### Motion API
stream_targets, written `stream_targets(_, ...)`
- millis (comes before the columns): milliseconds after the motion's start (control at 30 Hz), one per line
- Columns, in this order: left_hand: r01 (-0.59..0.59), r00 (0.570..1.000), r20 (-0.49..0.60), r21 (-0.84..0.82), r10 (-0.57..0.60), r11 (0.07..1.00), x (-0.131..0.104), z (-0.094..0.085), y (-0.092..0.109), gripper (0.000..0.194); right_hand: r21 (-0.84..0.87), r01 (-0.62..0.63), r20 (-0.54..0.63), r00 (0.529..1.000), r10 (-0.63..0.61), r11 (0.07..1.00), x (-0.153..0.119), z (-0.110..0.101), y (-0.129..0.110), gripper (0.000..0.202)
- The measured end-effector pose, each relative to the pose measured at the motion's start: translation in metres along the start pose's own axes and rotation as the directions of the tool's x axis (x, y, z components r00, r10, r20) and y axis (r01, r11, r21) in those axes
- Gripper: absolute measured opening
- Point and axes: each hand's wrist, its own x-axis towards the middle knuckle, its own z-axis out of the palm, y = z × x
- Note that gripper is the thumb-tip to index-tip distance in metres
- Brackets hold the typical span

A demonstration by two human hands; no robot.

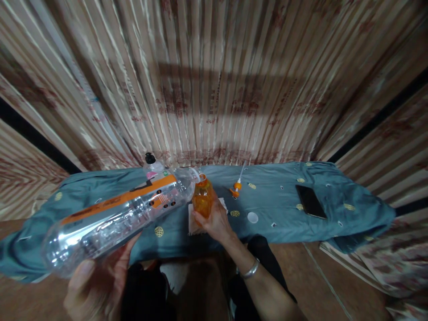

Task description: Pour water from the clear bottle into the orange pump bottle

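A large clear plastic bottle [123, 218] with an orange and grey label lies tilted in my left hand [103, 281], its base toward me and its neck toward the right. My right hand [216, 220] is wrapped round a small orange see-through bottle [202, 198], whose open top meets the mouth of the large bottle. Under the orange bottle is a folded pale cloth [194, 223]. An orange pump top [236, 189] with a clear tube lies to the right of my right hand. Whether liquid is flowing between the bottles cannot be made out.
Behind the large bottle stands a clear bottle with a black cap [150, 158]. A white round disc [253, 217] and a dark phone [310, 201] lie on the teal patterned cloth [277, 178] at the right. Patterned curtains [214, 89] hang behind.
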Motion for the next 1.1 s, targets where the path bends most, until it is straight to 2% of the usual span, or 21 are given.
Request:
stream_targets(467,0.008,1.0,-0.025,0.015,-0.008,1.0,-0.0031,0.0007,0.0022,0.051,0.007,-0.022,-0.006,1.0,0.022,1.0,-0.0003,-0.0001,0.0012,0.087)
stream_targets(733,0.016,1.0,-0.024,0.011,-0.016,1.0,-0.0006,-0.0004,-0.0047,0.05,0.006,0.021,-0.022,1.0,-0.021,1.0,-0.001,0.0023,0.0039,0.088)
stream_targets(900,0.019,0.999,-0.026,-0.008,-0.02,1.0,-0.0012,0.0017,-0.0023,0.062,0.019,0.037,-0.036,0.999,-0.037,0.999,-0.0012,0.0047,0.0067,0.088)
stream_targets(1100,0.038,0.999,-0.027,-0.004,-0.038,0.999,-0.0029,0.003,0.0008,0.064,0.02,0.044,-0.037,0.998,-0.043,0.999,-0.0013,0.0039,0.0061,0.086)
